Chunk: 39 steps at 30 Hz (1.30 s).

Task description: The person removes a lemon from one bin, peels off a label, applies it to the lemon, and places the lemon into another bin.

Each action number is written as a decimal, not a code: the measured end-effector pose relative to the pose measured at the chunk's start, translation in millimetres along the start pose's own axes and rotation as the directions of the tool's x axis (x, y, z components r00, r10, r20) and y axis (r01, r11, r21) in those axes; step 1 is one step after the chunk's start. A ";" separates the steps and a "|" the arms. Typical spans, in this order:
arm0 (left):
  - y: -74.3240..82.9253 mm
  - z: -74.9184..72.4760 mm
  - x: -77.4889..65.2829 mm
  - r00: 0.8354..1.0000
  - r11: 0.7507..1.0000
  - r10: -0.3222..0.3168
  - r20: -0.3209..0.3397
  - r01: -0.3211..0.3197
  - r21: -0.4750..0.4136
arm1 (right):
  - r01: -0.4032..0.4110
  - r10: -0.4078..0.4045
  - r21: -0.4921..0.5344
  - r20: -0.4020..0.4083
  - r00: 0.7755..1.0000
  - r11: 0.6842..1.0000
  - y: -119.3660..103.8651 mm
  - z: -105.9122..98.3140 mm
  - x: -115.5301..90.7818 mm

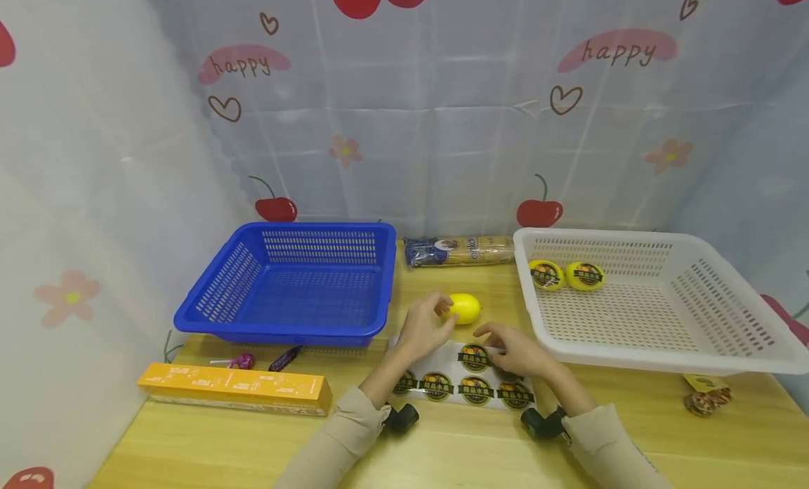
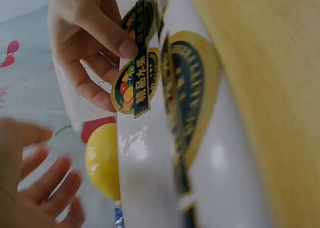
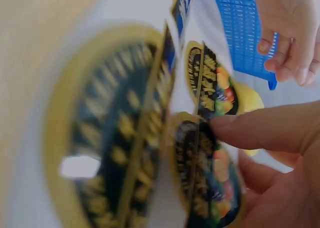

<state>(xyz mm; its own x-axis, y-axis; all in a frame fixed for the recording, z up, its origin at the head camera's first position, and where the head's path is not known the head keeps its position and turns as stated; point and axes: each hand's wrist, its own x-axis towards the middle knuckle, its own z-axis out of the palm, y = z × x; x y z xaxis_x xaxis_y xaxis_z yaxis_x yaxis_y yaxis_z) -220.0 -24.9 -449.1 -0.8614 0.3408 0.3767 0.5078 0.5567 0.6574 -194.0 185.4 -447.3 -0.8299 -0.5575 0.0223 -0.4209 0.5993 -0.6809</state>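
Note:
A yellow lemon [image 1: 465,309] lies on the table behind a white sheet [image 1: 432,355] of round dark-and-gold fruit stickers [image 1: 475,389]. My left hand [image 1: 425,326] hovers just left of the lemon with loosely bent, spread fingers. A gap shows between its fingers [image 2: 59,180] and the lemon in the left wrist view. Over the sheet's right side is my right hand [image 1: 521,352], its thumb touching a sticker [image 3: 207,175]. Its other fingers are half bent near the sheet's far edge, apart from the thumb. I cannot see a pinch.
Two stickered lemons [image 1: 584,276] sit in the white basket [image 1: 632,362] on the right. On the left stands a blue basket [image 1: 284,329]; an orange box [image 1: 234,388], a lollipop [image 1: 243,361] and a dark wrapped sweet [image 1: 286,358] lie before it. A pasta-like packet [image 1: 460,251] lies behind.

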 end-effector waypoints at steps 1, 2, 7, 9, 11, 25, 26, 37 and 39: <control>1.6 -2.8 -1.6 0.998 1.000 0.029 0.064 -0.029 0.001 | 0.015 -0.015 0.027 -0.012 1.000 1.000 0.5 0.6 0.8; 2.7 -5.5 -2.7 0.989 0.999 0.046 0.138 -0.047 0.007 | 0.029 -0.027 0.053 -0.028 0.999 0.998 0.6 1.2 1.7; 4.2 -17.1 -4.2 0.913 1.000 0.008 0.407 -0.014 0.012 | 0.073 -0.060 0.113 -0.107 0.992 0.991 -2.0 3.0 4.7; 2.4 -19.9 -4.2 0.901 1.000 0.003 0.433 0.004 -0.014 | 0.073 -0.059 0.101 -0.129 0.990 0.992 -3.3 3.5 4.4; 0.5 -22.1 -3.7 0.900 0.999 0.010 0.436 0.012 -0.048 | 0.073 -0.063 0.063 -0.147 0.987 0.995 -3.3 3.3 3.4; -1.2 -12.9 -10.7 0.941 0.995 0.022 0.339 0.013 -0.102 | 0.050 -0.041 0.059 -0.148 0.988 0.997 -1.1 3.7 -0.4; -3.1 -12.3 -11.1 0.943 0.989 0.025 0.331 0.025 -0.144 | 0.048 -0.039 0.061 -0.147 0.988 0.997 -1.0 3.6 0.0; -10.6 -21.3 -10.8 0.983 0.943 -0.081 0.167 0.129 -0.306 | 0.017 -0.015 0.008 -0.133 0.991 1.000 3.6 2.9 2.0; -11.2 -20.6 -10.4 0.984 0.950 -0.096 0.152 0.136 -0.280 | -0.009 0.010 0.006 -0.171 0.985 1.000 2.6 3.0 3.2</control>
<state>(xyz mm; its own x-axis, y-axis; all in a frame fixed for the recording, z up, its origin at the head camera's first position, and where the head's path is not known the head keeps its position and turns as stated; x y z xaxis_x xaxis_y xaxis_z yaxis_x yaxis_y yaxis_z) -217.1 -50.3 -447.0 -0.8940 0.3968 0.2082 0.3612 0.3629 0.8590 -196.7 183.5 -451.2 -0.8844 -0.4452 0.1401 -0.4110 0.6008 -0.6856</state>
